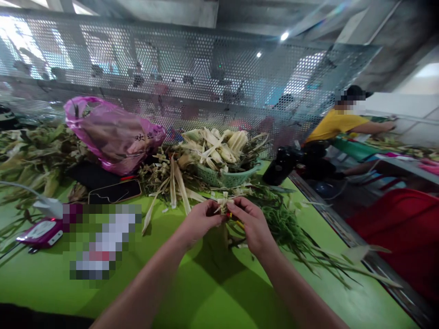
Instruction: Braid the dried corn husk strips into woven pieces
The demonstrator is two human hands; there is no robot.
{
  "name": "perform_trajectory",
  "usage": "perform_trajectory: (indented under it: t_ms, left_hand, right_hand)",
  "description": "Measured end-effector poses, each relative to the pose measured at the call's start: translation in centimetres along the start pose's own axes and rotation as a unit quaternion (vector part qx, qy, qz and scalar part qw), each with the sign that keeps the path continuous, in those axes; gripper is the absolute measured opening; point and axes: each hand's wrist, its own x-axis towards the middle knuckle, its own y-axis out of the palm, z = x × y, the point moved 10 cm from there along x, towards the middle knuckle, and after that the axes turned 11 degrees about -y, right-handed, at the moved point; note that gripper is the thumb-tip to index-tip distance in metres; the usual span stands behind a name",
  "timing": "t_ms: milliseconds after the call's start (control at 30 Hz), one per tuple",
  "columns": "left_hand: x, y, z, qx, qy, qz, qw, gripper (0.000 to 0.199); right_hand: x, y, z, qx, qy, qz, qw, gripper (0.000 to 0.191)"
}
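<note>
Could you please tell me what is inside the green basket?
Pale, dry-looking husks are heaped in the green basket, rising above its rim, with thin, darker strands at the right. The heap hides the basket's bottom, so anything beneath it cannot be seen.

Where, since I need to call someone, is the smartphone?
In the head view, the smartphone lies left of centre on the green table, just below the pink plastic bag.

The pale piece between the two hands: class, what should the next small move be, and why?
Perhaps steady the pale piece with the left hand and gently tug one of its short ends with the right hand, since both hands pinch it and those ends stick out at its top.
</note>
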Motion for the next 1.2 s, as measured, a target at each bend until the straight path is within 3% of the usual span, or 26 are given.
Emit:
perform_trajectory:
  t_ms: [400, 600, 833, 1000, 1200]
  left_hand:
    - [0.3, -0.5, 0.6, 0.102, 0.026, -0.006, 0.994, 0.015]
    - [-0.2, 0.0, 0.3, 0.008, 0.004, 0.018, 1.000, 0.030]
    - [-0.4, -1.1, 0.1, -0.043, -0.012, -0.034, 0.998, 0.033]
    - [-0.2, -1.1, 0.3, -0.054, -0.012, -0.035, 0.998, 0.034]
    - [-0.1, -1.1, 1.0, -0.045, -0.029, -0.034, 0.998, 0.034]
  right_hand:
    - [-0.1, -0.3, -0.9, -0.022, 0.020, -0.001, 1.000, 0.030]
    - [0.2, -0.7, -0.6, -0.028, 0.012, -0.004, 1.000, 0.033]
    - [0.2, -0.5, 0.1, -0.021, -0.007, -0.005, 1.000, 0.028]
    - [0.0, 0.5, 0.0, -0.008, 0.001, 0.031, 0.999, 0.025]
    - [-0.1, 0.4, -0.4, 0.001, 0.025, 0.023, 0.999, 0.025]
